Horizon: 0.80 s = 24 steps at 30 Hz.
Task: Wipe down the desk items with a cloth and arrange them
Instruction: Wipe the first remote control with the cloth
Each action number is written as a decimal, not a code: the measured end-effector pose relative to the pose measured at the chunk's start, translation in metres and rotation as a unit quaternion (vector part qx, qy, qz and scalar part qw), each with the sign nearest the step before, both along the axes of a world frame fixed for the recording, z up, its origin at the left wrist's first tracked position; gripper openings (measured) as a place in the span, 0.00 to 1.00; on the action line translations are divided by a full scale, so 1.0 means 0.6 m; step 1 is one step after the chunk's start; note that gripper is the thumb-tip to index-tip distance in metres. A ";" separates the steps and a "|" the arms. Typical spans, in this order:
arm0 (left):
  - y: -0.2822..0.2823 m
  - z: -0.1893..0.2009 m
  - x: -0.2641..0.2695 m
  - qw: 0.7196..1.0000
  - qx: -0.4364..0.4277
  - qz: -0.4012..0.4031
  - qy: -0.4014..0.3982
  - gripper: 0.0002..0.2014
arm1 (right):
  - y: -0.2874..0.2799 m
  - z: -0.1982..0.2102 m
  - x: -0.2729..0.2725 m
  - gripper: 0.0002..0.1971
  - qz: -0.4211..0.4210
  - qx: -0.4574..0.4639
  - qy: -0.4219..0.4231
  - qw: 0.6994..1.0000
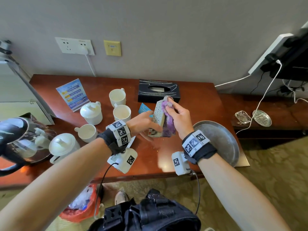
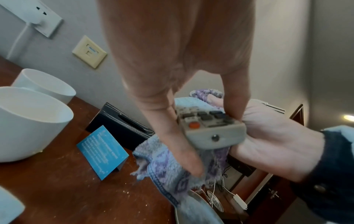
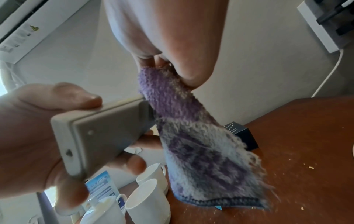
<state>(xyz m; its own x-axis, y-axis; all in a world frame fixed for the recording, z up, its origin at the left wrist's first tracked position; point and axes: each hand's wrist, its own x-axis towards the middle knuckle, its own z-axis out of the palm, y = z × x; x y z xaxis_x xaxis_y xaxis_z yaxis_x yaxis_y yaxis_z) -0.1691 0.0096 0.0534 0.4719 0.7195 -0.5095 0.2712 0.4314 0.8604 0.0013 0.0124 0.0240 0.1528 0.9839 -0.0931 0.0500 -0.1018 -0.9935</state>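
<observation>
My left hand grips the near end of a grey remote control, held tilted above the red-brown desk. In the left wrist view the remote shows dark buttons and an orange one, with thumb and fingers on its two sides. My right hand holds a purple and pale-blue cloth against the remote's right side and far end. From the right wrist, the cloth hangs down from my pinching fingers beside the remote. The remote's underside is hidden.
White mugs and lidded cups stand left of my hands. A black tissue box sits behind, a blue card beside it. A round metal tray lies right, a glass kettle far left.
</observation>
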 end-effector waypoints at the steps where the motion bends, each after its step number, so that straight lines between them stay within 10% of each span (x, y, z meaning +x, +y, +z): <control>1: -0.003 -0.003 0.000 1.000 -0.004 0.018 -0.001 0.32 | 0.000 -0.001 -0.001 0.21 0.002 0.003 -0.009 1.000; 9: -0.010 -0.005 -0.015 0.996 -0.017 0.052 -0.068 0.10 | -0.041 0.000 -0.009 0.20 0.097 0.067 -0.165 0.979; 24: -0.025 -0.014 -0.038 0.995 -0.004 0.042 -0.089 0.14 | -0.074 0.001 -0.020 0.18 0.126 0.090 -0.207 0.966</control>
<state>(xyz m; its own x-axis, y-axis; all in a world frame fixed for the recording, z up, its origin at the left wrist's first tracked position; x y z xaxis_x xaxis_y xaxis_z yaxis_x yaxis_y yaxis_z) -0.1918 -0.0053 0.0453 0.4937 0.7565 -0.4289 0.0772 0.4531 0.8881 -0.0105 -0.0320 0.0248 -0.1069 0.9893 0.0995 0.4474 0.1373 -0.8837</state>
